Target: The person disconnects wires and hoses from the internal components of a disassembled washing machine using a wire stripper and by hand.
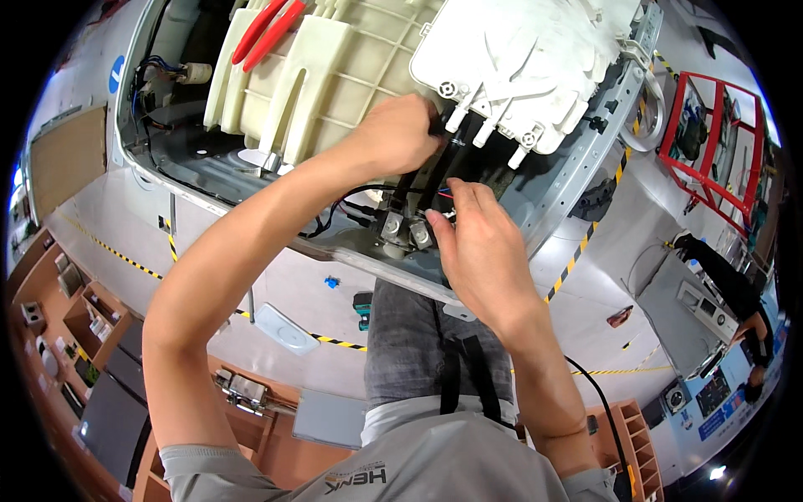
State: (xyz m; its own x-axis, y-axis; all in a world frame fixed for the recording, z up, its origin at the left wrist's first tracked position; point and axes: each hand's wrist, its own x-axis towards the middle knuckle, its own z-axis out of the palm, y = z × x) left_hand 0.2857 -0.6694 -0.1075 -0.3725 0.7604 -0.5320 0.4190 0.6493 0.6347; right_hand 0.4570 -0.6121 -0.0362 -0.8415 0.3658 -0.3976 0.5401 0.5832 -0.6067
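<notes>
An opened washing machine casing (560,213) lies before me, a cream ribbed tub (368,84) and a white plastic housing (519,67) with several spouts inside it. My left hand (400,138) is closed round the upper part of a black hose (452,157) just below the spouts; its fingertips are partly hidden. Lower down, my right hand (478,238) has thumb and fingers bent together beside the hoses, near thin coloured wires; what lies between them is hard to make out. Below the hoses sit metal valve-like fittings (406,229). Red-handled pliers (268,35) rest on the tub.
The casing's metal front rim (368,266) runs between my body and the parts. Black wiring (335,209) curves beside the fittings. On the floor lie a teal-and-black power tool (362,309) and a white panel (284,329). A red frame (711,180) and another person (753,330) are at the right.
</notes>
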